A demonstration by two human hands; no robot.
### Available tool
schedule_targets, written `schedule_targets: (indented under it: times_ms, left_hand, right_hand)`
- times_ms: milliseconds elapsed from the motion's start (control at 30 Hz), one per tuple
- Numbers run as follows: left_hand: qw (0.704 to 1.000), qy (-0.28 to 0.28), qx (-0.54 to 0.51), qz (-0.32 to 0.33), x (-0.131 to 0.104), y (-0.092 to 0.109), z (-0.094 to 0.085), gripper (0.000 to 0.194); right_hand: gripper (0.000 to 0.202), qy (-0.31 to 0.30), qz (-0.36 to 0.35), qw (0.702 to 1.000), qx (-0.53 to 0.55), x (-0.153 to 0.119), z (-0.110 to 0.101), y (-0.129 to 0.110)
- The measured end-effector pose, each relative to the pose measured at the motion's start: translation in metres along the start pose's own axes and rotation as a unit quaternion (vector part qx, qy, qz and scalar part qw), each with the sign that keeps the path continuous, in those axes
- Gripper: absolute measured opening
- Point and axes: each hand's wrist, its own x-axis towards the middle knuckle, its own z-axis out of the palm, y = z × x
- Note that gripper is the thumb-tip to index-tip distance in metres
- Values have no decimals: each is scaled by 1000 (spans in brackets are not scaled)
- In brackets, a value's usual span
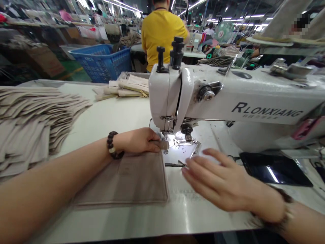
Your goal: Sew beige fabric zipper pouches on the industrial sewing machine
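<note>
My left hand (pixel 142 140) is closed at the left of the needle area, thumb and fingers pinching a short brown fabric tab (pixel 163 145). Below that hand a flat, taupe fabric panel (pixel 142 179) with a stitched border lies on the table, and a small square patch shows on it. The white sewing machine (pixel 210 95) stands just beyond, its needle and presser foot lit by a lamp. My right hand (pixel 215 179), slightly blurred, hovers right of the panel with its fingers stretched out and nothing in them.
Stacked beige fabric pieces (pixel 38 118) cover the table's left side. Folded pieces with zippers (pixel 129 86) lie behind the machine head. A black phone-like slab (pixel 275 169) rests at the right. Further back are a blue basket (pixel 101 61) and a person in a yellow shirt (pixel 162 34).
</note>
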Motion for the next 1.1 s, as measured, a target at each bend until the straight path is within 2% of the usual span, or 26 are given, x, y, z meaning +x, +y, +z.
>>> schedule_targets:
  times_ms: [100, 200, 300, 467, 633, 800, 867, 967, 1033, 1100]
  left_hand:
    - [1000, 1, -14, -8, -6, 4, -2, 19]
    - [1000, 7, -15, -23, -11, 5, -2, 20]
    - [1000, 12, -1, -19, -10, 4, -2, 20]
    - [998, 40, 53, -10, -1, 10, 8, 19]
    - [995, 46, 85, -12, 1, 16, 20, 18]
    - [999, 17, 39, -31, -11, 1, 9, 26]
    - [995, 38, 63, -72, -14, -7, 3, 26]
    - [975, 123, 141, -123, -7, -15, -2, 25]
    - [961, 176, 170, -125, 3, -18, -1, 26]
    - [958, 205, 168, -111, 14, -19, 1, 27]
  right_hand:
    - [16, 20, -93, 995, 4, 29, 25, 6]
    - [14, 44, -124, 991, 16, 42, 38, 5]
    - [14, 64, -124, 990, 21, 41, 40, 2]
    - [14, 61, -104, 992, 35, 34, 38, -7]
    - [18, 15, -93, 993, 68, 29, 40, -20]
    - [21, -38, -75, 993, 84, 40, 48, -15]
    - [20, -65, -68, 991, 93, 52, 53, -9]
    - [19, -108, -32, 990, 90, 72, 60, 1]
    - [18, -134, 8, 987, 85, 81, 63, 5]
    - [17, -155, 49, 983, 84, 84, 62, 6]
